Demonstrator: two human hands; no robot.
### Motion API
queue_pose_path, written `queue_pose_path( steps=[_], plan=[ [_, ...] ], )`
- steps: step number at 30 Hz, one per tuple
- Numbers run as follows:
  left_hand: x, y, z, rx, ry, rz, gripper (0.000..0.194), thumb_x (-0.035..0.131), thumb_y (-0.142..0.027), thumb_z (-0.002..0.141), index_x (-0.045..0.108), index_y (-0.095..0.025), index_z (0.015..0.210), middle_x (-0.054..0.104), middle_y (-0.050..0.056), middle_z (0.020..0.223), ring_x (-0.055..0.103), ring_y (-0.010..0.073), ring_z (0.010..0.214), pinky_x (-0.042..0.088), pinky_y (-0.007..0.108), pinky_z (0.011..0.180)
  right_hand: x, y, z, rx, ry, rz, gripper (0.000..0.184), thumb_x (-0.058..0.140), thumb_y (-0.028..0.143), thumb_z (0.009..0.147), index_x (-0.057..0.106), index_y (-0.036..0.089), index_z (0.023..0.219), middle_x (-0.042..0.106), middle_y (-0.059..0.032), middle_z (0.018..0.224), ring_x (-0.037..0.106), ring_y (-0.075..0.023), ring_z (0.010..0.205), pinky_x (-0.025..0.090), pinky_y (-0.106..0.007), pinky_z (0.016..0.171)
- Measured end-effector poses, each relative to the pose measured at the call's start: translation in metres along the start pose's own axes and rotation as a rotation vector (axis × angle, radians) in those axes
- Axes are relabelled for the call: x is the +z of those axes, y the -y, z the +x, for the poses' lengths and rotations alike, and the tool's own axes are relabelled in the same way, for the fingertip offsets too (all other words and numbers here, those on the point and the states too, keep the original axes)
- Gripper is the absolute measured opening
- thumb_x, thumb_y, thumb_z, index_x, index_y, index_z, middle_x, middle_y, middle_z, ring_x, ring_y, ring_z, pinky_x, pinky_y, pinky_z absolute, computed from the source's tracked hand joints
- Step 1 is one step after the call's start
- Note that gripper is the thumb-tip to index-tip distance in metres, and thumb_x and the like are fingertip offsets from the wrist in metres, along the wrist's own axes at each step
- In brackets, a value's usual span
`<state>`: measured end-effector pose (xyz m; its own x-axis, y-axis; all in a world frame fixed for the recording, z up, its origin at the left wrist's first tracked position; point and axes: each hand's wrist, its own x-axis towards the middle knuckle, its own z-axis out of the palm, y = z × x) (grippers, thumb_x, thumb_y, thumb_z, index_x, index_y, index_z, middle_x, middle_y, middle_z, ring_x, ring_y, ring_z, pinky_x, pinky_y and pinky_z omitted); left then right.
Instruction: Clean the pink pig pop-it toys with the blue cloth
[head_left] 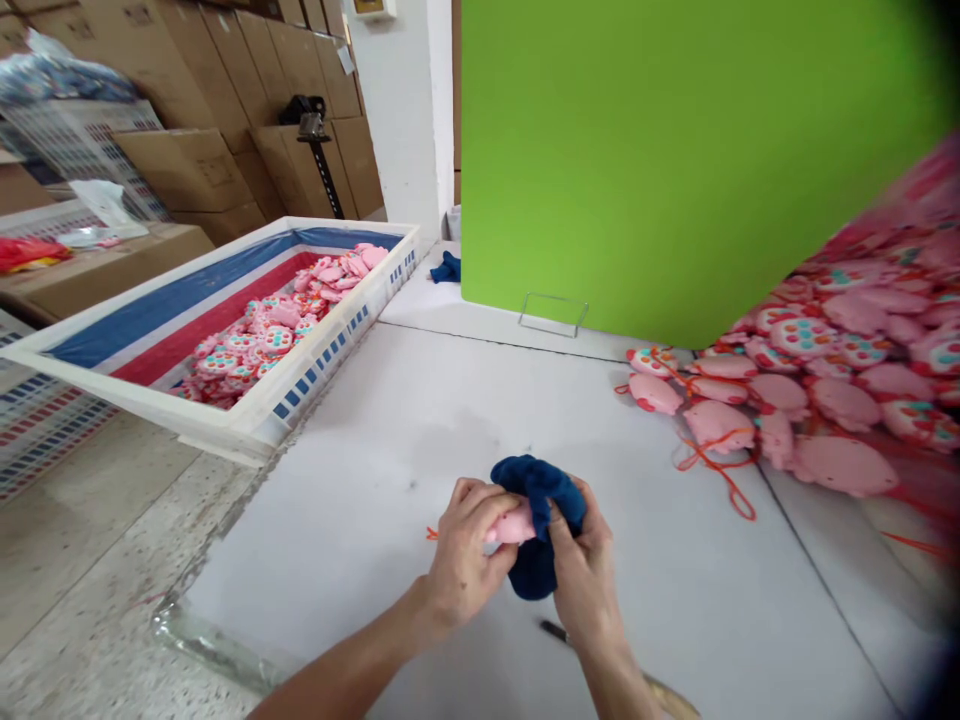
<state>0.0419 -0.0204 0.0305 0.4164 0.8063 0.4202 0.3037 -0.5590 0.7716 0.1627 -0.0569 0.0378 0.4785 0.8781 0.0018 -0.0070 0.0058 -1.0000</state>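
Note:
In my left hand (466,552) is a small pink animal-shaped figure (513,524), gripped between thumb and fingers, with an orange cord (432,534) sticking out on the left. My right hand (586,560) grips a dark blue cloth (538,485), its thumb pressing a fold against the pink figure. The cloth wraps round the figure's right end and hides it. Both hands are together above the white table (360,480). Under my right wrist lies a thin dark-tipped tool (553,630), mostly covered by the forearm.
Many similar pink figures (720,425) with orange cords are heaped at the right. A white plastic crate (255,425) at the left holds more of them. A green board (660,160) with a wire stand (553,313) rises behind. Another blue cloth (447,268) lies at the back.

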Motion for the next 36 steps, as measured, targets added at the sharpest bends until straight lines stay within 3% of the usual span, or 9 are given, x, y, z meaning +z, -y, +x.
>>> queue_pose_path(
  steps=[8,10,14,16,18,24,26,31,36],
  plan=[
    [-0.009,0.004,-0.006,0.093,-0.069,0.000,0.038,0.053,-0.002,0.066,0.058,-0.021,0.099,0.063,0.006,0.093,0.051,0.0211,0.087,0.047,0.036,0.075,-0.016,-0.024,0.024,0.011,-0.131,-0.248,0.030,0.050,0.042,0.082,0.053,0.019,0.101,0.064,-0.0026,0.079,0.060,-0.0196,0.073,0.048,-0.035,0.072],
    [-0.013,0.001,-0.003,0.080,-0.089,-0.024,0.035,0.055,-0.005,0.067,0.060,-0.021,0.098,0.063,0.006,0.092,0.052,0.0217,0.088,0.047,0.037,0.077,-0.025,-0.028,0.030,0.015,-0.127,-0.295,0.035,0.057,0.045,0.076,0.057,0.019,0.100,0.066,-0.0058,0.083,0.061,-0.0253,0.085,0.047,-0.042,0.079],
    [-0.015,0.001,0.007,-0.431,-0.069,-0.363,0.021,0.059,-0.018,0.071,0.061,-0.018,0.092,0.062,0.004,0.085,0.056,0.0173,0.076,0.046,0.030,0.068,-0.049,-0.023,0.025,-0.062,-0.085,-0.465,0.044,0.066,0.049,0.063,0.066,0.021,0.098,0.052,-0.0123,0.129,0.040,-0.0345,0.123,0.035,-0.050,0.098],
    [-0.014,0.006,0.012,-0.719,0.010,-0.645,0.026,0.062,-0.030,0.072,0.061,-0.016,0.093,0.061,0.003,0.077,0.055,0.0142,0.065,0.045,0.026,0.058,-0.060,-0.017,0.015,0.011,-0.012,-0.498,0.046,0.058,0.054,0.072,0.066,0.023,0.104,0.056,-0.0114,0.126,0.053,-0.0316,0.110,0.044,-0.047,0.089],
    [-0.012,0.012,0.015,-0.826,0.133,-0.811,0.036,0.065,-0.041,0.071,0.062,-0.013,0.094,0.059,0.002,0.070,0.054,0.0129,0.057,0.043,0.023,0.051,-0.065,-0.009,0.004,0.120,0.095,-0.425,0.046,0.050,0.056,0.078,0.066,0.022,0.105,0.066,-0.0100,0.109,0.062,-0.0267,0.091,0.050,-0.040,0.078],
    [-0.008,0.011,0.034,-0.620,0.541,-0.623,0.044,0.073,-0.042,0.064,0.066,-0.016,0.099,0.064,0.004,0.080,0.059,0.0152,0.068,0.045,0.023,0.057,-0.044,0.001,-0.016,0.220,0.186,-0.102,0.048,0.060,0.050,0.076,0.064,0.018,0.111,0.066,-0.0017,0.069,0.055,-0.0145,0.059,0.047,-0.026,0.053],
    [-0.010,0.007,0.043,-0.578,0.487,-0.601,0.043,0.070,-0.043,0.068,0.065,-0.017,0.102,0.065,0.005,0.086,0.060,0.0162,0.074,0.046,0.025,0.063,-0.038,-0.002,-0.019,0.260,0.134,-0.012,0.047,0.064,0.048,0.074,0.063,0.017,0.109,0.064,-0.0005,0.067,0.053,-0.0128,0.057,0.046,-0.024,0.052],
    [-0.020,0.005,0.036,-0.508,0.000,-0.448,0.030,0.054,-0.045,0.082,0.059,-0.016,0.082,0.062,0.002,0.075,0.057,0.0140,0.073,0.045,0.026,0.071,-0.039,-0.016,-0.021,0.332,-0.097,0.204,0.047,0.070,0.046,0.069,0.060,0.018,0.104,0.067,-0.0034,0.080,0.058,-0.0158,0.064,0.049,-0.027,0.055],
    [-0.003,0.005,0.000,-0.656,0.216,-0.579,0.033,0.057,-0.046,0.080,0.055,-0.016,0.093,0.063,0.004,0.084,0.058,0.0149,0.075,0.045,0.024,0.061,-0.036,-0.030,-0.026,0.339,-0.137,0.236,0.049,0.071,0.045,0.068,0.057,0.019,0.106,0.069,-0.0061,0.090,0.062,-0.0194,0.073,0.052,-0.029,0.061]
  ],
)
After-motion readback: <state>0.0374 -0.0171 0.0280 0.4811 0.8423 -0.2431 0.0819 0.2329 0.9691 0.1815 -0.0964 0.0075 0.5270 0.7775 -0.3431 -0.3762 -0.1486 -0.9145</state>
